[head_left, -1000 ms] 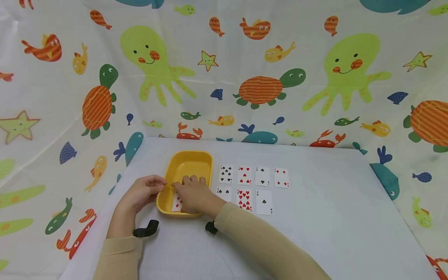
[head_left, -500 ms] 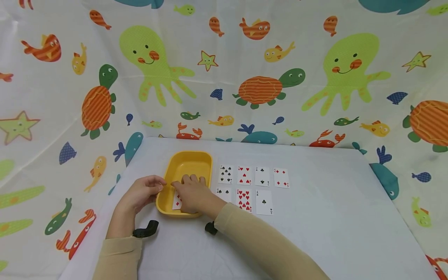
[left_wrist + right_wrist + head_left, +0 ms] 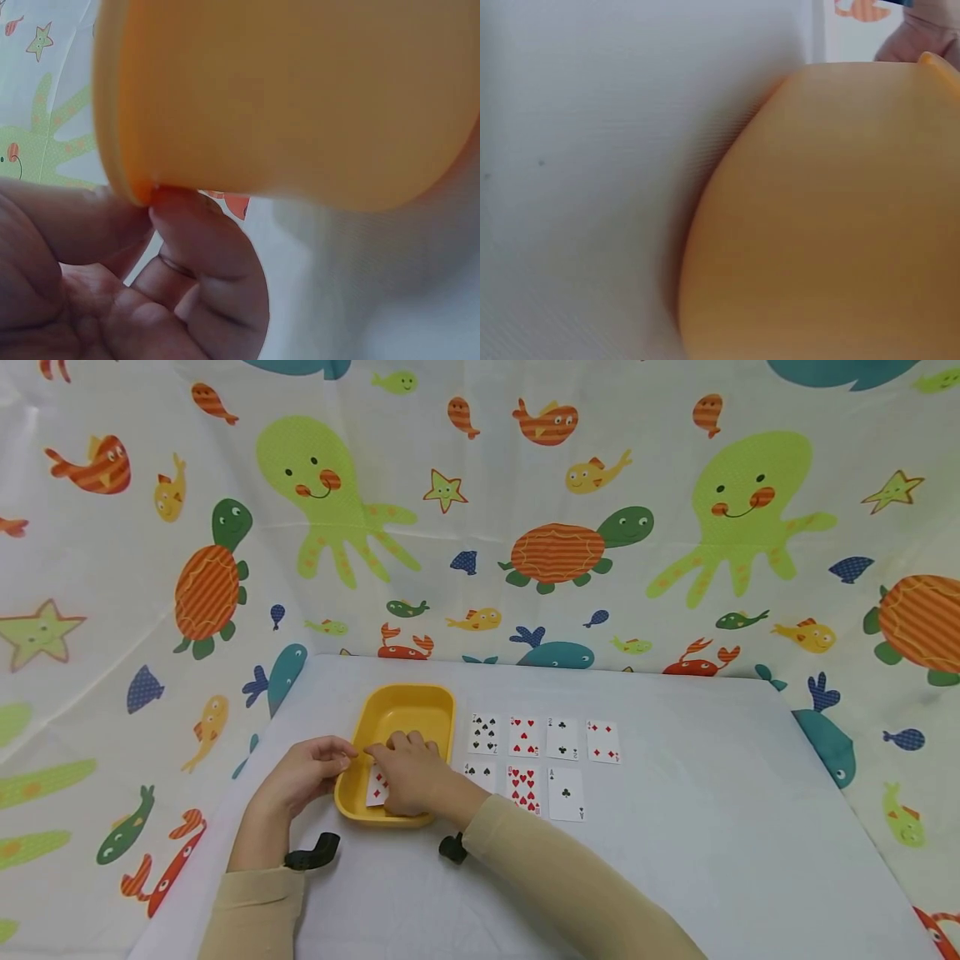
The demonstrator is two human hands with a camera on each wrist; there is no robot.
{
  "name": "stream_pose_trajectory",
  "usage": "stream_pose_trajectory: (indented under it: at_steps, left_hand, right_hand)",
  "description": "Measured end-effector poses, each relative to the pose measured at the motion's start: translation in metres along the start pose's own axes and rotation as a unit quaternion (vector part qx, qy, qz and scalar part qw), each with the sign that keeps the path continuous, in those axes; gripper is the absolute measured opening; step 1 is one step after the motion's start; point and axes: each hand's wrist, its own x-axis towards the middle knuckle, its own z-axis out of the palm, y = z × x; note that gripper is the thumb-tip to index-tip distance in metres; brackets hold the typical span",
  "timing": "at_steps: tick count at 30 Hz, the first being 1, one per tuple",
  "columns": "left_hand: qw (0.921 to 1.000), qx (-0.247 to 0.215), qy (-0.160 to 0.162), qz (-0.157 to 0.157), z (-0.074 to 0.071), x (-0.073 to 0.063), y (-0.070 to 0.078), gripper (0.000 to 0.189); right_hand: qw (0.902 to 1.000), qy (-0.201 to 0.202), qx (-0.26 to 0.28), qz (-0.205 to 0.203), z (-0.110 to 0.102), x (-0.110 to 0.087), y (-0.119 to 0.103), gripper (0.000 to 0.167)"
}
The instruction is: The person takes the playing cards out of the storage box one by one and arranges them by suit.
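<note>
A yellow plastic tray (image 3: 412,695) stands on the left part of the white table. My left hand (image 3: 309,770) pinches its left rim; in the left wrist view the thumb and a finger (image 3: 214,244) meet at the rim's edge. My right hand (image 3: 416,777) reaches into the tray from the right, its back upward and knuckles bent. Beside and partly under it lies a red diamonds playing card (image 3: 377,787), largely covered. The right fingertips are hidden, so whether they grip the card does not show. The right wrist view has only the tray's outer wall (image 3: 817,217).
Right of the tray, face-up playing cards lie in two rows: a back row with a seven of spades (image 3: 483,735) and two of clubs (image 3: 562,739), a front row with an ace of clubs (image 3: 566,793). A sea-animal patterned cloth (image 3: 480,593) hangs behind the table.
The diamonds card in the tray has shifted slightly left and tilted a little, and the right hand has moved slightly with it. The left hand stays at the rim.
</note>
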Motion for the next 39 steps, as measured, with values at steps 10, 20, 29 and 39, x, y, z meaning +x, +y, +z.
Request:
stream_pose_trajectory:
  at_steps: [10, 20, 29, 39]
  left_hand:
    - [1.0000, -0.001, 0.000, 0.003, 0.000, 0.000, 0.001, 0.027]
    - [1.0000, 0.000, -0.001, -0.005, -0.001, -0.001, 0.001, 0.028]
    - [1.0000, -0.004, 0.000, -0.006, 0.000, 0.000, 0.001, 0.027]
    - [0.9999, -0.001, 0.003, -0.012, 0.001, 0.000, 0.000, 0.028]
  right_hand:
    - [0.9997, 0.009, 0.020, -0.010, -0.003, -0.004, 0.001, 0.086]
    - [0.9986, 0.025, 0.042, -0.017, -0.016, -0.016, 0.006, 0.087]
    - [0.9960, 0.039, 0.078, -0.019, -0.025, -0.028, 0.013, 0.091]
    - [0.9934, 0.053, 0.099, -0.022, -0.029, -0.041, 0.022, 0.092]
